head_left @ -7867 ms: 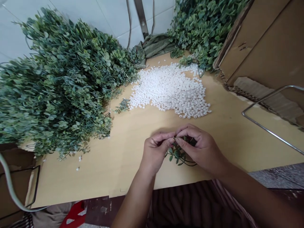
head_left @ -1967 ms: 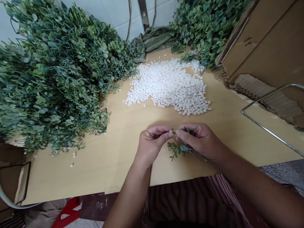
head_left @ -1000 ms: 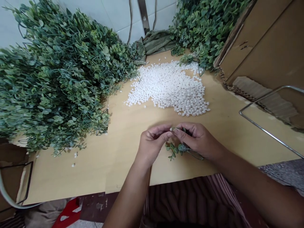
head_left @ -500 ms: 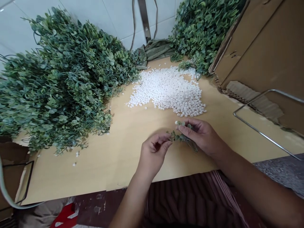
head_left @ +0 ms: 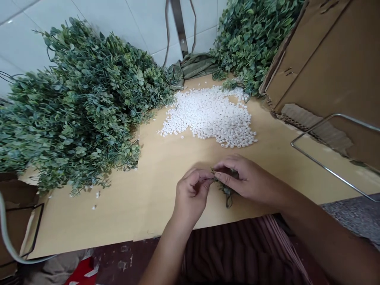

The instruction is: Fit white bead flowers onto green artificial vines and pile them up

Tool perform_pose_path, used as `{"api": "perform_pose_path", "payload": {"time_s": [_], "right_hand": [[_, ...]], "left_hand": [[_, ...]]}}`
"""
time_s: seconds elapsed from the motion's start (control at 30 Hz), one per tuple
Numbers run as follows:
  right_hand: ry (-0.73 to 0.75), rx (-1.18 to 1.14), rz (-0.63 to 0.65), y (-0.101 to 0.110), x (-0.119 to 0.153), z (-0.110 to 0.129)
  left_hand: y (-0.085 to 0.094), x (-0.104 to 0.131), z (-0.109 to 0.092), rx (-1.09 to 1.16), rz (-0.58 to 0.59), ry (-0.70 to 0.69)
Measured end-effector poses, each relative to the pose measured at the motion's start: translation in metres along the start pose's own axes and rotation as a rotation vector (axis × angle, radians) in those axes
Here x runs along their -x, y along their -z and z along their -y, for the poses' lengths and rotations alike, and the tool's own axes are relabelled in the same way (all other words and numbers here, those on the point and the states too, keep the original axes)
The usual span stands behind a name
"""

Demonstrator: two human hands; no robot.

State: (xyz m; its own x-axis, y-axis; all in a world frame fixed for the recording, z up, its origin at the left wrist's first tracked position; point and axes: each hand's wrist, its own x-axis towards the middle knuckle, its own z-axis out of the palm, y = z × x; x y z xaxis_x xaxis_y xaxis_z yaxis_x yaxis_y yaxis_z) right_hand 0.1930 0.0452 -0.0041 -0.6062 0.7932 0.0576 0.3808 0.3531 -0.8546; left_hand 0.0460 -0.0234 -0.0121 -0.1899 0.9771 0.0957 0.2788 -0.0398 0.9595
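Observation:
A small sprig of artificial greenery (head_left: 225,187) hangs between my two hands, above the near part of the table. My left hand (head_left: 194,188) pinches its left end between thumb and fingertips. Closed from the other side, my right hand (head_left: 240,176) has thumb and fingers on the same sprig, its fingertips close to those of the left. A dark looped stem dangles below. Much of the sprig is hidden by my fingers. Beyond my hands lies a wide heap of small white plastic rings (head_left: 208,114).
A large pile of artificial greenery (head_left: 83,107) covers the left side, and another bunch (head_left: 255,43) stands at the back right. An open cardboard box (head_left: 332,67) and a bent metal wire frame (head_left: 320,158) are on the right. A green cloth (head_left: 197,65) lies against the tiled wall.
My right hand has moved left and slightly down, bringing its fingertips against those of my left. The white piece at its fingertips no longer shows. The loop hangs lower and farther left.

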Motion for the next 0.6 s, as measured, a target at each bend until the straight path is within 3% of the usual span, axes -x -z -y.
{"api": "perform_pose_path", "payload": {"time_s": [0.2, 0.37, 0.6], "right_hand": [[-0.128, -0.267, 0.069, -0.001, 0.001, 0.001], [-0.159, -0.43, -0.065, -0.01, 0.0, 0.001], [-0.091, -0.439, -0.206, -0.009, 0.005, 0.004]], "left_hand": [[-0.001, 0.0, 0.0, -0.012, -0.057, -0.034], [-0.004, -0.002, 0.0, -0.012, -0.088, -0.048], [-0.005, -0.003, 0.004, 0.086, -0.102, 0.135]]}}
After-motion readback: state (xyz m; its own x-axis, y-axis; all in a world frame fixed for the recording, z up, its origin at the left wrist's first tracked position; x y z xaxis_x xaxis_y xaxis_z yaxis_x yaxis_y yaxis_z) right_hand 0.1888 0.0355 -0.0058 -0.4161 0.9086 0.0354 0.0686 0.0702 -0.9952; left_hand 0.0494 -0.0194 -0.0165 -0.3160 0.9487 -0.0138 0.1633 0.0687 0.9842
